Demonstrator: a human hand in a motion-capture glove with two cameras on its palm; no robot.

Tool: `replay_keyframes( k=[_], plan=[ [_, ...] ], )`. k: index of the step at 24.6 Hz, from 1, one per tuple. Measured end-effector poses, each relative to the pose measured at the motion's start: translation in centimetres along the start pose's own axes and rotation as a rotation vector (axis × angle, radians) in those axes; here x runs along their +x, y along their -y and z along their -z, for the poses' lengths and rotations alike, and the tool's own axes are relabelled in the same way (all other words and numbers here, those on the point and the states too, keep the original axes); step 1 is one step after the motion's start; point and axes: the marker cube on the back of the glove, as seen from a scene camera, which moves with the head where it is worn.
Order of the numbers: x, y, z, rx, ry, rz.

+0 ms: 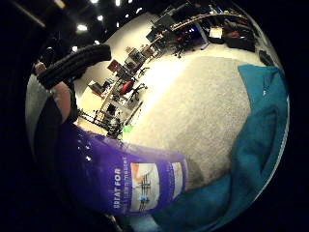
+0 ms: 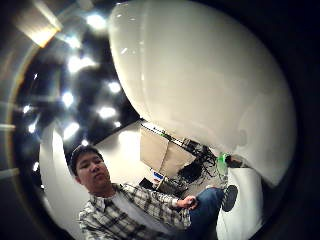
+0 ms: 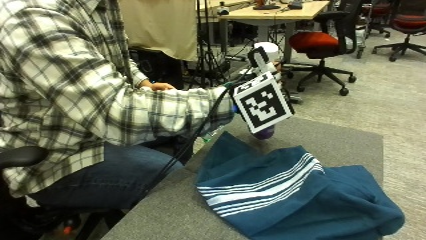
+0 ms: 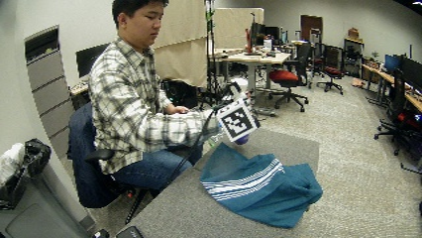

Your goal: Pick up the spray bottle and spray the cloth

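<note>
A grey-topped table [image 3: 346, 142], a red office chair [image 3: 318, 42] and a wooden desk [image 3: 279, 12] behind.

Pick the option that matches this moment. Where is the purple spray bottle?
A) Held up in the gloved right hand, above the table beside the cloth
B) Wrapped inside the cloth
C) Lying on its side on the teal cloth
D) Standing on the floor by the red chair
A: the spray bottle is lifted off the grey table in the right hand, its purple base just above the edge of the teal striped cloth.
</note>
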Motion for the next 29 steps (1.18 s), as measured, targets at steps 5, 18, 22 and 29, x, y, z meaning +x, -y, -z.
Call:
replay_keyframes(
  k=[5, 18, 22, 29],
  plan=[
    [1.9, 0.8, 0.1, -0.003, 0.029, -0.02],
    [3.3, 0.6, -1.9, -0.066, 0.01, -0.011],
    [3.3, 0.5, -2.0, -0.083, 0.0, -0.008],
    [4.1, 3.1, -1.2, -0.023, -0.021, 0.006]
  ],
)
